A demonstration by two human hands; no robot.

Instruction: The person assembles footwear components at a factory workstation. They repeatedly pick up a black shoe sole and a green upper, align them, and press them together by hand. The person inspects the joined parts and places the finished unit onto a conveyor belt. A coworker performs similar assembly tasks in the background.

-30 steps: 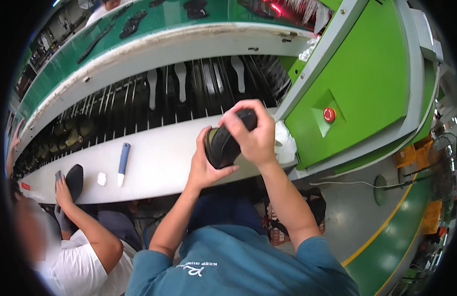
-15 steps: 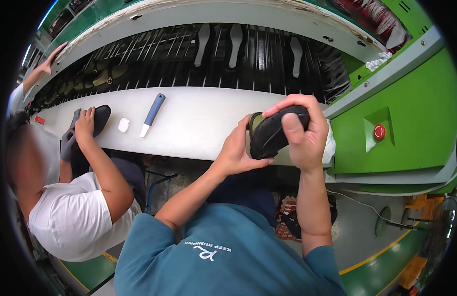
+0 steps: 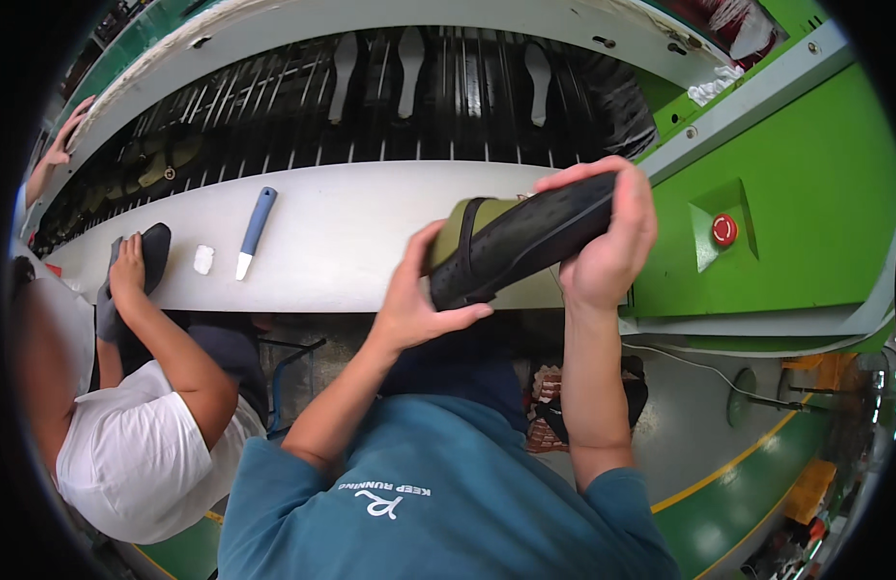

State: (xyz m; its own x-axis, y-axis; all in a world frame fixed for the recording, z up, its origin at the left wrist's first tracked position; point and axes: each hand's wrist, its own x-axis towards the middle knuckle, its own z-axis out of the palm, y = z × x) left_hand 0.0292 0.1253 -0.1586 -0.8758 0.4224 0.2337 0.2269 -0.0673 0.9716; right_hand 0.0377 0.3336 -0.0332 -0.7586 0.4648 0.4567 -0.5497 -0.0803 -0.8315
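Between my two hands is a shoe (image 3: 535,237) with a black sole, an olive-green upper and a black strap. It is tilted, its sole turned mostly towards me and its right end higher. My left hand (image 3: 409,295) is closed round the left end, with the thumb along the lower edge. The right end is gripped by my right hand (image 3: 612,227), fingers over the top and palm against the end. The shoe is held above the front edge of a white worktop (image 3: 342,217).
On the worktop lie a blue-handled tool with a white tip (image 3: 256,232) and a small white lump (image 3: 204,259). Behind runs a roller conveyor (image 3: 303,121) carrying insole-shaped pieces and olive shoes. A co-worker (image 3: 148,454) handles a dark sole at left. A green machine housing (image 3: 777,232) with a red button stands right.
The shoe has turned in my hands, so its length, green upper and strap show more. My right hand has shifted from over the sole to the right end. The whole view has shifted slightly.
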